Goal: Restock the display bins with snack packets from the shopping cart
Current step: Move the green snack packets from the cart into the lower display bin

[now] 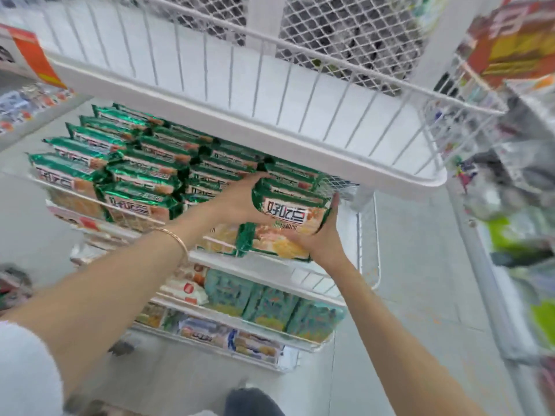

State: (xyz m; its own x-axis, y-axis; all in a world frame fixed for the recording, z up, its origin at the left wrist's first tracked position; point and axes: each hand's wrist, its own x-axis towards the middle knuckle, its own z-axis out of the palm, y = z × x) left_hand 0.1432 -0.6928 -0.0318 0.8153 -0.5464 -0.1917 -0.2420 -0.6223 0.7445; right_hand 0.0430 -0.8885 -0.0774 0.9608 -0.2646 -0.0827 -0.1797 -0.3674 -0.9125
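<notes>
Now, both hands grasping a short stack of green snack packets (292, 210) at the display bin's (368, 235) right end: left hand (240, 202) against its left side, right hand (319, 240) beneath, fingers (335, 202) up the right side. Light, slick film, probably brittle contents; I'd grip the flat faces, gently.

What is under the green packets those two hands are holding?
A green snack packet lies flat in the wire bin; the held packets and right hand cover its far part.

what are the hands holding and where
A few green snack packets: left hand grips the left end, right hand cups the right end from below.
</notes>
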